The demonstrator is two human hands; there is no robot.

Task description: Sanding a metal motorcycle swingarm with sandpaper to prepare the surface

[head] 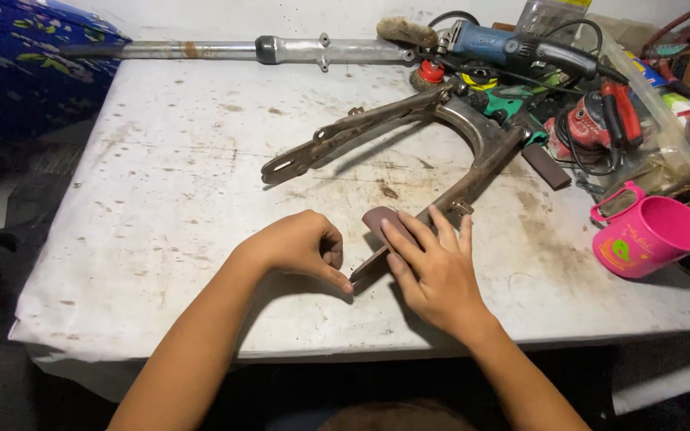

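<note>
Stained white table [161, 239] filling most of the view, speckled with rust marks. Along its far edge, a long grey metal tube [265, 50] lying crosswise. Nearer the middle, a rusty forked metal frame [409, 120], two arms spreading toward the near side, one arm running down under the right hand. At the far right, a heap of power tools: blue angle grinder [505, 44], red sander [596, 120], tangled black cables. Just beside that heap, a pink plastic mug [648, 235] tipped on its side, mouth facing right. Near the table's front edge, left hand [297, 243] curled, fingertips pinching down at the tip of the frame's near arm [369, 267]. Right hand [433, 267] laid flat with fingers spread, pressing a small brown sheet of sandpaper [377, 219] against that same arm. Sandpaper folded over the metal, partly hidden under the fingers.
</note>
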